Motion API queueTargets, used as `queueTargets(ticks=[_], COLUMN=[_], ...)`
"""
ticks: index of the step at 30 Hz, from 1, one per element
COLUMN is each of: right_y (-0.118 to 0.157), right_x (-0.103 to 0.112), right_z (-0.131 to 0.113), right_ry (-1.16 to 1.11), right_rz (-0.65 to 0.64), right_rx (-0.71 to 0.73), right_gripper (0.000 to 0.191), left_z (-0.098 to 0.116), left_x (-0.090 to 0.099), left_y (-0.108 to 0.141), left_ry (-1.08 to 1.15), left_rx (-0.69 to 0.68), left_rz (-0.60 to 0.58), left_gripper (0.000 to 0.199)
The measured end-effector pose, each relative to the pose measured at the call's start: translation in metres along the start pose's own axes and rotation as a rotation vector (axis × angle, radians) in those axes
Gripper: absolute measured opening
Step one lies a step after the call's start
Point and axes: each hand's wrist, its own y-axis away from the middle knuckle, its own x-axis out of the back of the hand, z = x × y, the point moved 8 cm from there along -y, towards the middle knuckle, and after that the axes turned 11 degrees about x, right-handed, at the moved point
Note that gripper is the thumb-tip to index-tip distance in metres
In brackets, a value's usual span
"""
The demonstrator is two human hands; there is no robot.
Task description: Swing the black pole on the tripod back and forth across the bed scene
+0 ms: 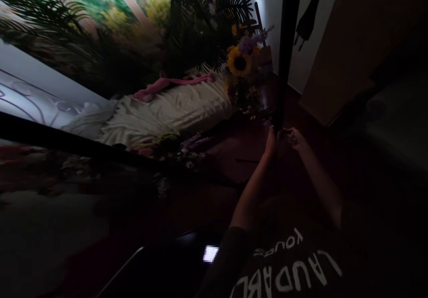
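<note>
A black upright pole [285, 53] runs down from the top of the view in front of me. My left hand [272, 140] is closed around its lower part. Just to the right, my right hand [293, 138] has its fingers pinched together against the pole's side; what lies between them is too dark to make out. Above my hands, a black power plug [306, 22] with two pins hangs from its cable, right of the pole.
Left of the pole, a sunflower [239, 62] stands among other flowers. A pink plush toy [157, 87] lies on draped cream cloth [174, 111]. A dark bar [67, 137] crosses the left side. A brown panel [337, 53] stands on the right. The dark red floor [230, 149] is dim.
</note>
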Motion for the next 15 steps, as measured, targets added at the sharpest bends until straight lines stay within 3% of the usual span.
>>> queueTargets(ticks=[2,4,7,9,12,15], right_y=[0.005,0.01,0.016,0.025,0.044,0.052], right_x=[-0.004,-0.006,-0.006,0.003,0.013,0.006], right_z=[0.002,0.002,0.002,0.002,0.007,0.015], right_ry=[-0.152,-0.249,-0.255,-0.175,-0.08,-0.025], right_rz=[0.01,0.054,0.161,0.343,0.59,0.589], right_rx=[-0.128,-0.164,-0.05,0.108,0.303,0.416], right_gripper=[0.021,0.024,0.023,0.018,0.013,0.015], left_z=[-0.002,-0.008,-0.033,-0.066,-0.118,-0.154], left_x=[0.0,0.003,0.016,0.032,0.075,0.137], left_y=[0.001,0.006,0.025,0.048,0.097,0.155], left_ry=[0.002,0.0,-0.019,-0.057,-0.049,0.079], left_rx=[-0.021,-0.05,0.004,0.146,0.369,0.543], left_rz=[-0.02,-0.03,0.003,0.042,0.18,0.503], left_gripper=[0.04,0.043,0.036,0.027,0.02,0.017])
